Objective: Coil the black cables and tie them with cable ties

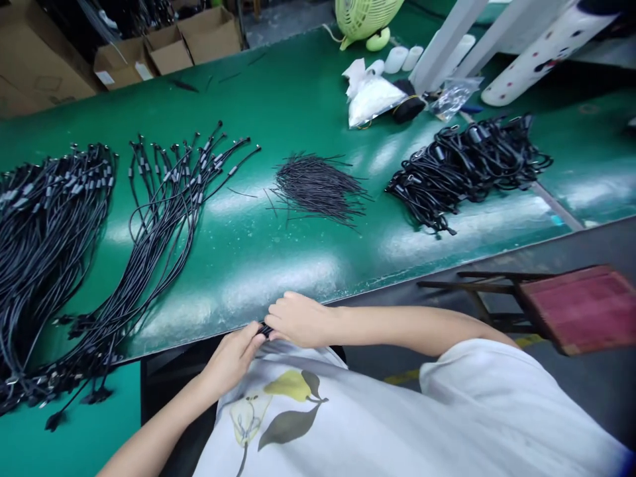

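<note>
Close to my body, at the table's front edge, my left hand [237, 352] and my right hand [297, 319] meet. Between them shows a short dark stretch of black cable [265, 329], folded or bundled. The fingers of both hands are closed around it, and most of it is hidden. Beyond my hands, a pile of thin black ties [320, 185] lies loose on the green table [238, 252]. To the left, straight black cables [159, 245] with grey sleeves and small connectors are spread out. On the right sits a heap of coiled black cables [462, 169].
A larger stack of long cables [54, 225] covers the far left. Toward the back are a plastic bag [373, 99], white rolls [396, 59] and a green fan [365, 20]. Cardboard boxes [209, 36] stand behind the table. A red-seated stool [579, 308] is at the right.
</note>
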A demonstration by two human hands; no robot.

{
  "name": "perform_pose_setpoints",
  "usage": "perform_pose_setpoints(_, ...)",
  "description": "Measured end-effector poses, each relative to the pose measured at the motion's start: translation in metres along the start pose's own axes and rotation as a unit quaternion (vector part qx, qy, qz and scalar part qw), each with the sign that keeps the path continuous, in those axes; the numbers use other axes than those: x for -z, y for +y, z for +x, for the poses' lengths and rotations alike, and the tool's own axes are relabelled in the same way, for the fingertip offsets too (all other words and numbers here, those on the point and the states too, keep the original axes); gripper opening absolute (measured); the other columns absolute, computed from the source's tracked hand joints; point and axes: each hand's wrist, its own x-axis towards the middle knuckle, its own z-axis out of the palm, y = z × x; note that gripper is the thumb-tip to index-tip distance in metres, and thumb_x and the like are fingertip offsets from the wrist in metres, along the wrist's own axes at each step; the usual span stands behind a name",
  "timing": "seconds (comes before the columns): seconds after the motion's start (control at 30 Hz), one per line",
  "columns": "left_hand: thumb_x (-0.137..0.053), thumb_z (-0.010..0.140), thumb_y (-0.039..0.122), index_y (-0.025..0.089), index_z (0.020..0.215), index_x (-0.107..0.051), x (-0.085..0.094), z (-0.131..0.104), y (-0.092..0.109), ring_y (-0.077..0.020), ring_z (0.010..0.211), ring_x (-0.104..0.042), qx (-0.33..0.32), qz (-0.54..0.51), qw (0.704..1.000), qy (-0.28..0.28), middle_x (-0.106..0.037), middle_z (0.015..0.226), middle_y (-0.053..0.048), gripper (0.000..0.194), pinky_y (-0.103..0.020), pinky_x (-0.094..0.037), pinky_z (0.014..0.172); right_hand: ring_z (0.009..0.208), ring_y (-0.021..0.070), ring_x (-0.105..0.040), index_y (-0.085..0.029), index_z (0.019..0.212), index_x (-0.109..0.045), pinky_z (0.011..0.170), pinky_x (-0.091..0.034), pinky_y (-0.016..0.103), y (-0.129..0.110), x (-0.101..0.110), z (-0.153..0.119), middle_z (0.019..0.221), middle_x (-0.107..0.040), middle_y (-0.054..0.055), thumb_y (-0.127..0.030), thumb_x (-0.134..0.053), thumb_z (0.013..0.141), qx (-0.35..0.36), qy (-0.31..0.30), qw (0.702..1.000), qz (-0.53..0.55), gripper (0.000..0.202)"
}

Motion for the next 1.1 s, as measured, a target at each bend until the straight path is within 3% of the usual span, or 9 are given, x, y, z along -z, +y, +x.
perform_pose_setpoints(0.13,-0.026,0.097,0.051,0.019,0.078,-0.047,0.003,0.008,0.003,-0.0155,0.066,-0.048,-0.01,-0.143,0.988,-0.059,-0.051,0.068,0.0,0.043,-0.029,-0.039,0.067,0.07,0.0172,-0.052,-0.014,0.09,-0.059,0.066,-0.031,0.032,-0.001,-0.011,-0.002,0.078,-0.059,0.005,-0.037,-0.034,0.101,0.029,0.045,0.998,-0.038,0.035)
perform_pose_setpoints(0.27,-0.036,0.093,0.058,0.018,0.072,-0.05,-0.001,0.013,0.007,-0.0145,0.062,-0.046,0.017,-0.241,0.97,-0.027,-0.049,0.062,0.001,0.047,-0.028,-0.038,0.065,0.075,0.0147,-0.054,-0.015,0.091,-0.063,0.069,-0.036,0.029,0.018,0.006,0.001,0.084,-0.062,0.005,-0.04,-0.044,0.099,0.054,0.039,0.997,0.032,0.033)
perform_pose_setpoints(0.37,-0.046,0.089,0.059,0.016,0.077,-0.054,-0.005,0.015,0.007,-0.0122,0.056,-0.042,0.047,-0.335,0.94,0.045,-0.044,0.057,0.004,0.045,-0.027,-0.034,0.06,0.085,0.011,-0.055,-0.017,0.096,-0.067,0.077,-0.04,0.024,0.074,0.041,0.009,0.094,-0.063,0.002,-0.036,-0.046,0.098,0.011,0.111,0.991,0.072,0.028)
perform_pose_setpoints(0.47,-0.058,0.083,0.058,0.016,0.075,-0.052,-0.005,0.014,0.005,-0.0092,0.054,-0.037,0.057,-0.47,0.871,0.131,-0.038,0.06,0.006,0.043,-0.024,-0.03,0.055,0.096,0.0123,-0.052,-0.012,0.106,-0.066,0.087,-0.039,0.025,0.157,0.074,0.021,0.107,-0.061,0.007,-0.023,-0.044,0.098,-0.24,0.268,0.933,-0.014,0.025)
perform_pose_setpoints(0.6,-0.062,0.083,0.054,0.017,0.073,-0.048,0.001,0.009,0.003,-0.0083,0.056,-0.039,0.049,-0.545,0.816,0.186,-0.038,0.064,0.005,0.041,-0.023,-0.032,0.055,0.088,0.0134,-0.048,-0.002,0.098,-0.065,0.082,-0.037,0.028,0.241,0.088,0.032,0.108,-0.058,0.015,-0.011,-0.049,0.093,-0.339,0.281,0.896,-0.053,0.019)
perform_pose_setpoints(0.7,-0.063,0.083,0.053,0.016,0.073,-0.048,0.004,0.007,0.005,-0.0083,0.058,-0.042,0.05,-0.567,0.796,0.207,-0.038,0.064,0.005,0.041,-0.022,-0.035,0.056,0.084,0.013,-0.047,-0.005,0.089,-0.064,0.079,-0.036,0.028,0.258,0.087,0.03,0.102,-0.059,0.013,-0.011,-0.052,0.091,-0.349,0.273,0.893,-0.07,0.013)
perform_pose_setpoints(0.8,-0.066,0.081,0.051,0.016,0.073,-0.048,0.005,0.01,0.01,-0.0062,0.052,-0.037,0.046,-0.591,0.777,0.212,-0.036,0.063,0.006,0.04,-0.02,-0.03,0.048,0.086,0.017,-0.049,-0.007,0.096,-0.061,0.081,-0.036,0.032,0.235,0.083,0.019,0.104,-0.057,0.016,-0.014,-0.044,0.094,-0.363,0.301,0.878,-0.087,0.018)
perform_pose_setpoints(0.93,-0.064,0.083,0.05,0.015,0.083,-0.053,0.004,0.021,0.019,-0.0056,0.05,-0.038,0.012,-0.593,0.782,0.189,-0.037,0.062,0.007,0.036,-0.019,-0.029,0.047,0.088,0.0209,-0.053,-0.014,0.096,-0.061,0.08,-0.039,0.034,0.15,0.062,0.008,0.098,-0.06,0.012,-0.021,-0.044,0.094,-0.33,0.35,0.876,-0.019,0.019)
perform_pose_setpoints(1.1,-0.057,0.088,0.049,0.017,0.12,-0.049,-0.004,0.03,0.022,-0.0075,0.051,-0.04,-0.017,-0.58,0.799,0.159,-0.038,0.064,0.007,0.046,-0.02,-0.031,0.049,0.068,0.0114,-0.053,-0.017,0.086,-0.062,0.065,-0.04,0.023,0.023,0.008,0.014,0.077,-0.059,0.001,-0.02,-0.05,0.091,-0.167,0.218,0.929,0.248,0.013)
